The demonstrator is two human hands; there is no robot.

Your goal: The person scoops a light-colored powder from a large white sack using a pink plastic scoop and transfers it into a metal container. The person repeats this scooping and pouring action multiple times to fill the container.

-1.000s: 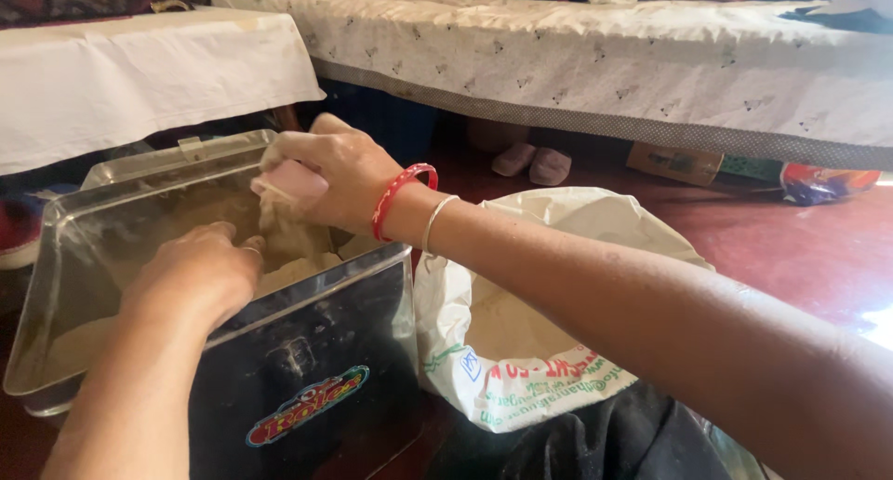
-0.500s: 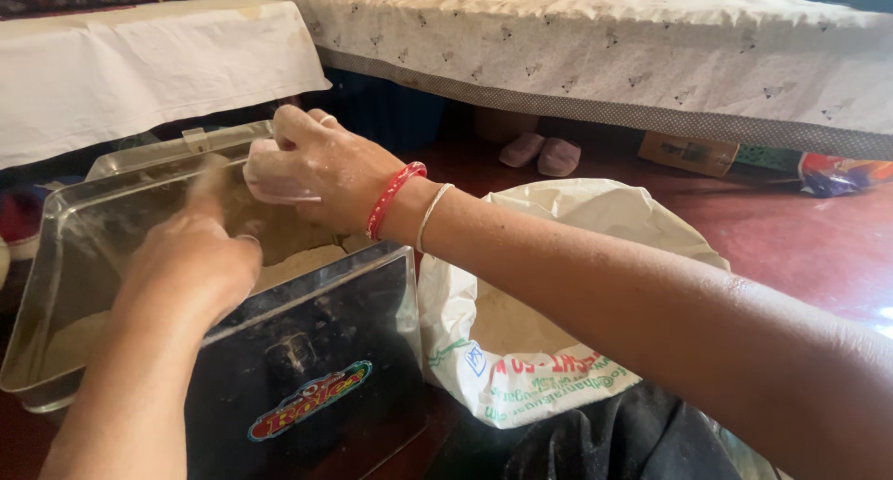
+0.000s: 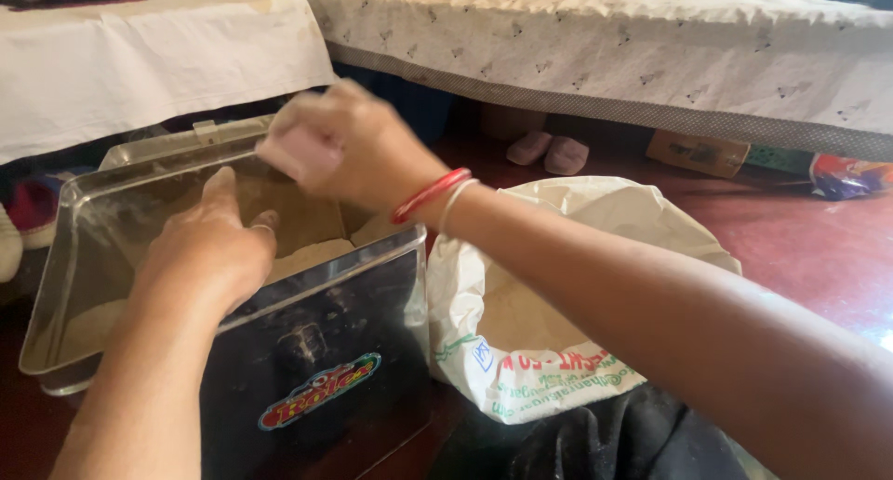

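Note:
An open shiny steel box (image 3: 307, 368) stands on the floor at the left, with pale flour (image 3: 312, 255) inside it. My right hand (image 3: 358, 145), wearing a red bangle and a thin silver one, is above the box and shut on a small pink cup (image 3: 298, 152). My left hand (image 3: 209, 252) rests on the box's near rim with fingers loosely spread, holding nothing. To the right of the box stands a white sack (image 3: 595, 229), its mouth rolled open and flour showing inside.
A bed with a patterned white cover (image 3: 605, 52) runs across the back; a white cloth (image 3: 139, 61) hangs at the back left. A pair of slippers (image 3: 549, 152) and a cardboard box (image 3: 698, 152) lie under the bed. Dark cloth (image 3: 605, 443) sits in front.
My right hand has lifted with the pink cup and shifted slightly right above the box. My left hand has moved a little forward along the rim.

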